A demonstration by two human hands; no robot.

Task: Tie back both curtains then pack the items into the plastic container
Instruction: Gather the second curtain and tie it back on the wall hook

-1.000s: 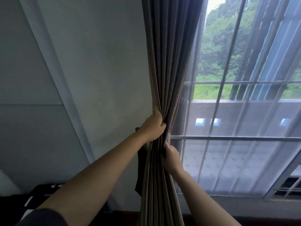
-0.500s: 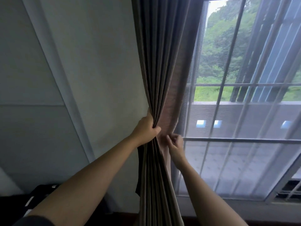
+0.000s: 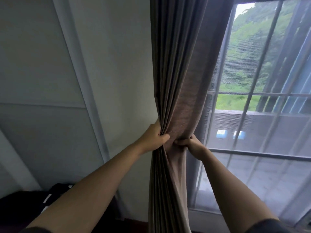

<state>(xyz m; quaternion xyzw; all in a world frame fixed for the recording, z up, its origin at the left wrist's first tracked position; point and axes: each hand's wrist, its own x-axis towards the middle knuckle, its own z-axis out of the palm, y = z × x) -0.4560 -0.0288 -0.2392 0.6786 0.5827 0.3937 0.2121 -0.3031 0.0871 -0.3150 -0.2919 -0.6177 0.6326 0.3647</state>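
A brown-grey curtain (image 3: 178, 68) hangs in folds at the window's left edge. My left hand (image 3: 155, 137) grips its left folds at mid height, thumb across the front. My right hand (image 3: 191, 142) grips the curtain's right edge at about the same height, fingers curled into the cloth. Between the two hands the fabric is drawn in to a narrow waist and spreads again below. No tie-back and no plastic container are in view.
A pale wall (image 3: 109, 64) with a vertical moulding lies to the left. A window (image 3: 262, 125) with a sheer screen and metal bars fills the right. Something dark (image 3: 21, 209) sits low at the bottom left.
My right hand has moved from the front folds to the curtain's right edge and closed on it. My left hand has shifted slightly left. The gathered fabric is now spread wider between both hands.
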